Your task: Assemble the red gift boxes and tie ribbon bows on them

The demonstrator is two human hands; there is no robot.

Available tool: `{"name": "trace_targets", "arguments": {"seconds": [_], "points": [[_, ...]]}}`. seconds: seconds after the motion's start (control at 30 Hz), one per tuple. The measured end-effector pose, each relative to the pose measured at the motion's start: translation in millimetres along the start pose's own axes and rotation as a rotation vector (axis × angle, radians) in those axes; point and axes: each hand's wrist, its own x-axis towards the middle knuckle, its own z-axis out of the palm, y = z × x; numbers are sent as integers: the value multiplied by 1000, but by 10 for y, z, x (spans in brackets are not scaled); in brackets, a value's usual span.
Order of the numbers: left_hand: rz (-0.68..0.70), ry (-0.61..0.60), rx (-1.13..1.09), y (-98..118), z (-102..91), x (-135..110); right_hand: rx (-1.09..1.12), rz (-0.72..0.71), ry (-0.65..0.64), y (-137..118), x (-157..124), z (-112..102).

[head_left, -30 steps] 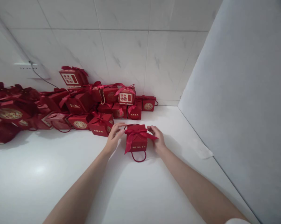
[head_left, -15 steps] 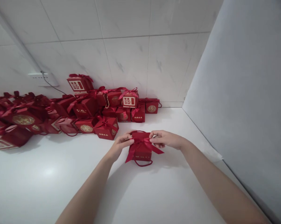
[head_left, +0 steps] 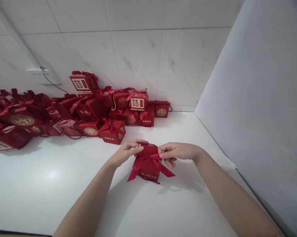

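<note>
A small red gift box (head_left: 150,177) with gold characters along its front sits on the white table. Across its top is a red ribbon bow (head_left: 148,161), its two tails hanging out to either side. My left hand (head_left: 126,152) grips the box's upper left edge, fingers over the back and thumb in front. Between the thumb and forefinger of my right hand (head_left: 176,152) is the right loop of the bow; the other fingers of that hand curl beside the box. Red cord shows behind the box and at its foot.
Finished-looking red boxes with bows lie piled along the wall, such as a box with gold print (head_left: 112,131) and a box with a white character label (head_left: 138,101). A wall socket (head_left: 43,76) with a cable is at left. A pale upright panel (head_left: 257,98) borders the table's right side.
The box is tipped and sits slightly lower in view. My left hand has shifted from the bow's left loop to the box's upper edge; my right hand stays on the bow.
</note>
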Motion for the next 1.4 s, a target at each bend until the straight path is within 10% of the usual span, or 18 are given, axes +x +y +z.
{"name": "trace_targets", "arguments": {"seconds": [0.47,0.77,1.4], "points": [[23,-97,75,26,-12,-5,4,47,-20,-32,7,15],[192,203,255,25,254,-19,-50,35,116,-138,-40,82],[2,-5,310,124,311,-13,-24,118,267,-131,74,168]]}}
